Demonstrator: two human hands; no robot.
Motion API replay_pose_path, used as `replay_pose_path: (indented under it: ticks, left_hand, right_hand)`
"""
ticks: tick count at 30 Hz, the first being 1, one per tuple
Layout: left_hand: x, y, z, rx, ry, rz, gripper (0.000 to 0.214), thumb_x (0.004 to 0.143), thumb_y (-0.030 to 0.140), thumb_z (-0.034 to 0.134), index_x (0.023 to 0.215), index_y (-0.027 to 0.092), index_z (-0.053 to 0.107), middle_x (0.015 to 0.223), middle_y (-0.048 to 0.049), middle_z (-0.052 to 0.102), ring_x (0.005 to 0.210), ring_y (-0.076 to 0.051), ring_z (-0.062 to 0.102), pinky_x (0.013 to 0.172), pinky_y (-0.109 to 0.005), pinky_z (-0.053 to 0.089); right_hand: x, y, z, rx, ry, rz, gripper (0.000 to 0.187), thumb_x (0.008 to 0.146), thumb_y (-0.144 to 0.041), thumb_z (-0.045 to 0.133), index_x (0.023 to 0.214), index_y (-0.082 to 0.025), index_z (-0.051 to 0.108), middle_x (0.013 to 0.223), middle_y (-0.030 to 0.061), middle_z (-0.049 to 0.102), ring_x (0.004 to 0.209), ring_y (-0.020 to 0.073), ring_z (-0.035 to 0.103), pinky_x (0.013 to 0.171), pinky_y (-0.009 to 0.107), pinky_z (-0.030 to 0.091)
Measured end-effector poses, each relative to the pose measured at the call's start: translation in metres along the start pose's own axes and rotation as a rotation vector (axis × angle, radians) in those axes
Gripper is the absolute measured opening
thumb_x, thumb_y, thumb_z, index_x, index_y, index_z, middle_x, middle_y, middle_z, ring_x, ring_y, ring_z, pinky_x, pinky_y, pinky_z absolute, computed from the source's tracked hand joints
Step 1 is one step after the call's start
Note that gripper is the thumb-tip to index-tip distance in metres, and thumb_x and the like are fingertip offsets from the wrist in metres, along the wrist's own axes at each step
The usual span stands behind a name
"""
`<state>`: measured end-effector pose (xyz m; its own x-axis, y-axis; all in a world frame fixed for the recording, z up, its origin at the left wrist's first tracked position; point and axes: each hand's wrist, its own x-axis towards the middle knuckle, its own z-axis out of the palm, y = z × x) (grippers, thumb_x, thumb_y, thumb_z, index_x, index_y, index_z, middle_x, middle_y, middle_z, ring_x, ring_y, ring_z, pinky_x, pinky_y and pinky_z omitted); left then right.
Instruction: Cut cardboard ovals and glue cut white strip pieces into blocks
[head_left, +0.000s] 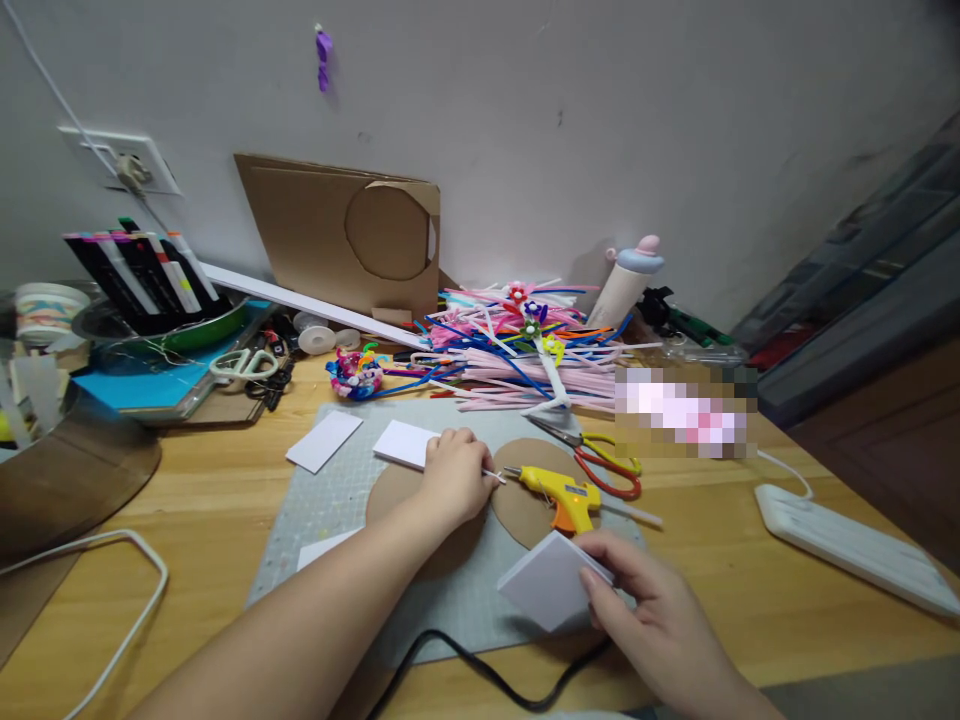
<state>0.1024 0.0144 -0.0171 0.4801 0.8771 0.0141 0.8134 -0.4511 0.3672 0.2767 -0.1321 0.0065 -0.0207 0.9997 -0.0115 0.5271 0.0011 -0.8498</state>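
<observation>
My right hand [637, 600] pinches a small white foam-board square [546, 590] by its right side, held tilted over the front of the grey cutting mat [465, 625]. My left hand [459, 478] is closed above the mat, and a thin pale stick [493, 477] pokes out from its fingers; the rest of it is hidden. Right beside that stick is the nozzle of a yellow glue gun [555, 490], lying across a round cardboard disc [517, 515]. A second disc [386, 495] lies partly under my left hand. White pieces [405, 443] rest behind that hand and at the mat's left [325, 442].
Scissors [607, 465] with red and yellow handles lie behind the glue gun. Pipe cleaners [517, 370] are heaped at the back beside a bottle [626, 280]. A black cable [480, 665] crosses the front; a white power strip [855, 550] lies right. Markers [142, 280] stand left.
</observation>
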Motion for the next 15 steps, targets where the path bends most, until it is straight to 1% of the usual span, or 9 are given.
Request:
replay_pose_path:
  ticks: [2, 4, 9, 12, 15]
  left_hand:
    - [0.0022, 0.0003, -0.0013, 0.018, -0.013, 0.024, 0.01, 0.075, 0.028, 0.063, 0.076, 0.021, 0.069, 0.092, -0.0091, 0.065, 0.096, -0.029, 0.053, 0.081, -0.042, 0.037]
    - [0.0045, 0.0009, -0.0033, 0.037, -0.028, 0.049, 0.01, 0.075, 0.024, 0.06, 0.073, 0.02, 0.07, 0.089, -0.0097, 0.066, 0.094, -0.029, 0.054, 0.082, -0.043, 0.036]
    - [0.0092, 0.004, -0.0051, 0.08, -0.05, 0.067, 0.013, 0.073, 0.023, 0.058, 0.075, 0.019, 0.071, 0.09, -0.0124, 0.068, 0.095, -0.03, 0.056, 0.083, -0.044, 0.035]
    - [0.0108, 0.0073, -0.0031, 0.109, -0.071, 0.076, 0.016, 0.073, 0.026, 0.057, 0.073, 0.017, 0.07, 0.087, -0.0146, 0.069, 0.094, -0.032, 0.057, 0.083, -0.044, 0.036]
    - [0.01, 0.009, -0.0047, 0.134, -0.097, 0.099, 0.016, 0.072, 0.024, 0.057, 0.074, 0.015, 0.07, 0.084, -0.016, 0.069, 0.09, -0.032, 0.06, 0.081, -0.043, 0.038]
  right_hand:
    - [0.0009, -0.0007, 0.001, -0.003, 0.019, -0.029, 0.023, 0.087, -0.033, 0.045, 0.087, -0.02, 0.064, 0.075, 0.0028, 0.064, 0.062, 0.0161, 0.056, 0.055, 0.024, 0.046]
    - [0.0014, -0.0019, 0.0021, 0.001, 0.009, -0.052, 0.022, 0.087, -0.032, 0.045, 0.086, -0.02, 0.064, 0.077, 0.0032, 0.064, 0.066, 0.0168, 0.058, 0.056, 0.024, 0.046]
    - [0.0017, -0.0013, 0.0041, 0.018, -0.003, -0.02, 0.022, 0.088, -0.033, 0.044, 0.082, -0.02, 0.061, 0.073, 0.0024, 0.062, 0.06, 0.0154, 0.055, 0.053, 0.024, 0.045]
    - [0.0024, 0.0014, 0.0048, 0.018, -0.056, -0.032, 0.021, 0.089, -0.03, 0.043, 0.086, -0.02, 0.062, 0.077, 0.003, 0.062, 0.062, 0.0157, 0.056, 0.053, 0.023, 0.046]
    - [0.0032, 0.0017, 0.0047, 0.026, -0.088, -0.032, 0.021, 0.09, -0.028, 0.044, 0.092, -0.02, 0.063, 0.081, 0.0033, 0.064, 0.064, 0.0156, 0.057, 0.054, 0.023, 0.047]
